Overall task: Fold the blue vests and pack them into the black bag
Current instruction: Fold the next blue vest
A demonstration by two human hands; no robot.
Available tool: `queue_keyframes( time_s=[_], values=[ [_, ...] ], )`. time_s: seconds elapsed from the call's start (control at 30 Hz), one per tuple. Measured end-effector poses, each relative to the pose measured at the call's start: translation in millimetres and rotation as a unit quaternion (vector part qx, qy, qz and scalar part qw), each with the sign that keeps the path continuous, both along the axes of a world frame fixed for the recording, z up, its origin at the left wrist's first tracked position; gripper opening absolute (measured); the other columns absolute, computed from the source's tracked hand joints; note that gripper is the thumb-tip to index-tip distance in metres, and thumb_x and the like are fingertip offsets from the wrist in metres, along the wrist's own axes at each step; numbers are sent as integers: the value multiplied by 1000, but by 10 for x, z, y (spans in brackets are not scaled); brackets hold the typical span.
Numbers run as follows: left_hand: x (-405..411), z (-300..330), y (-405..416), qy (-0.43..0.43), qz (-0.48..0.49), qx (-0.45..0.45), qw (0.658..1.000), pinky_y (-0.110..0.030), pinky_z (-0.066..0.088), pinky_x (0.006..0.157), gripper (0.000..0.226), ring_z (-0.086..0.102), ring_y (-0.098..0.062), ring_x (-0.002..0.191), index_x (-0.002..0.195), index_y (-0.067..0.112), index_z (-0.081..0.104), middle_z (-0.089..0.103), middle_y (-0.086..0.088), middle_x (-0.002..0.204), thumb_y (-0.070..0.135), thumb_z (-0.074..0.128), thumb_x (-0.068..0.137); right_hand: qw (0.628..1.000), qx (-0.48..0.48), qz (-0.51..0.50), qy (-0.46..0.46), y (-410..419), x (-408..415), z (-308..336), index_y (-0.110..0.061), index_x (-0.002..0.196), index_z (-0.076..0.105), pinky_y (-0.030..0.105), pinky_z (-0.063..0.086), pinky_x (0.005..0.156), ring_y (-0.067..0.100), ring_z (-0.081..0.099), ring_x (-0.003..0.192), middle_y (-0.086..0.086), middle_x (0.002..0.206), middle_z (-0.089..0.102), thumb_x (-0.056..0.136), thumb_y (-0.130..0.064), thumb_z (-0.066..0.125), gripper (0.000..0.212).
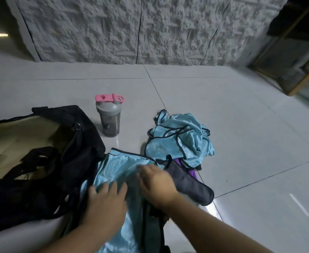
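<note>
A light blue vest [117, 168] with black trim lies spread on the floor in front of me. My left hand [106, 203] rests flat on its lower part with fingers apart. My right hand [157, 183] presses on the vest's right side, fingers blurred and pointing left. A crumpled heap of more blue vests [181, 141] lies just beyond, to the right. The black bag [73, 161] stands open on the left, showing a beige lining [15, 141] and black straps across its mouth.
A grey shaker bottle [110, 119] with a pink lid stands between the bag and the vest heap. A dark grey pouch [192, 185] and something purple [190, 170] lie by my right hand. A wooden frame [296, 70] leans at the far right by the textured wall.
</note>
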State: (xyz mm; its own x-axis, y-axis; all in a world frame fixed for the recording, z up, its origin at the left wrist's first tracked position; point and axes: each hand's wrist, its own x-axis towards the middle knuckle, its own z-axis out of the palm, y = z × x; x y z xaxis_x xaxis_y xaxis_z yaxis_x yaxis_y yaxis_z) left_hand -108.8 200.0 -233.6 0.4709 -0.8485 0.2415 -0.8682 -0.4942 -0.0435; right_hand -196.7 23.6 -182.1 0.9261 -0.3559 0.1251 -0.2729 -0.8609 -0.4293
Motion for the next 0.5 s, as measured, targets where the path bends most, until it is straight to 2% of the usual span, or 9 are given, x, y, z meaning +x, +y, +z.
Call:
queue_keyframes(
  time_s=[0.07,0.1,0.13,0.2,0.27,0.3,0.37,0.43,0.5],
  values=[
    [-20,136,-138,4,0,-26,1000,-47,38,75,54,63,-33,79,118,13,76,70,-9,84,42,45,83,992,-55,-91,-71,-370,68,12,-15,118,70,40,58,78,31,67,95,9,106,70,94,-20,60,27],
    [-18,173,-213,8,-7,-36,999,-45,38,74,55,61,-32,77,120,15,75,69,-7,84,42,43,85,986,-68,-137,-61,-556,89,17,-13,120,70,43,57,83,32,65,99,10,109,70,90,-10,62,31],
    [-9,193,-289,14,-13,-41,999,-45,39,73,53,60,-30,79,121,16,74,68,-6,86,43,45,86,982,-70,-172,-17,-721,99,9,-11,128,67,45,54,92,33,61,108,12,118,68,87,-4,60,42],
    [29,197,-454,27,-21,-42,998,-46,44,73,48,61,-30,84,122,17,72,68,-7,95,43,56,85,970,-76,-207,104,-981,91,-39,-14,147,51,47,43,109,34,48,130,12,142,55,88,-4,56,60],
    [73,209,-608,36,-27,-34,998,-48,48,74,46,62,-31,92,122,18,70,69,-9,104,42,71,83,951,-90,-219,200,-1137,78,-99,-22,153,40,48,33,116,34,35,142,10,155,41,94,-12,55,62],
    [95,208,-683,42,-28,-29,998,-48,49,74,48,62,-31,94,122,18,69,69,-9,106,42,75,81,944,-96,-224,222,-1193,82,-146,-26,151,44,48,32,116,32,34,143,8,154,42,95,-15,54,58],
    [152,201,-827,51,-26,-24,998,-47,50,76,47,61,-31,98,123,19,67,68,-9,107,44,73,83,938,-110,-235,231,-1281,112,-211,-30,134,62,45,34,110,28,43,133,2,136,56,93,-20,53,43],
    [189,219,-941,46,-28,-35,998,-46,48,76,45,61,-30,96,123,19,68,68,-8,104,47,58,89,938,-110,-257,205,-1340,132,-235,-28,117,72,43,38,103,27,52,119,0,119,66,90,-17,50,36],
    [215,285,-1053,75,-39,-41,996,-45,49,76,49,60,-29,94,122,19,68,67,-6,103,48,41,93,945,-75,-287,135,-1351,165,-147,-23,109,74,42,46,93,31,60,106,4,107,71,86,-11,48,37]
  ],
)
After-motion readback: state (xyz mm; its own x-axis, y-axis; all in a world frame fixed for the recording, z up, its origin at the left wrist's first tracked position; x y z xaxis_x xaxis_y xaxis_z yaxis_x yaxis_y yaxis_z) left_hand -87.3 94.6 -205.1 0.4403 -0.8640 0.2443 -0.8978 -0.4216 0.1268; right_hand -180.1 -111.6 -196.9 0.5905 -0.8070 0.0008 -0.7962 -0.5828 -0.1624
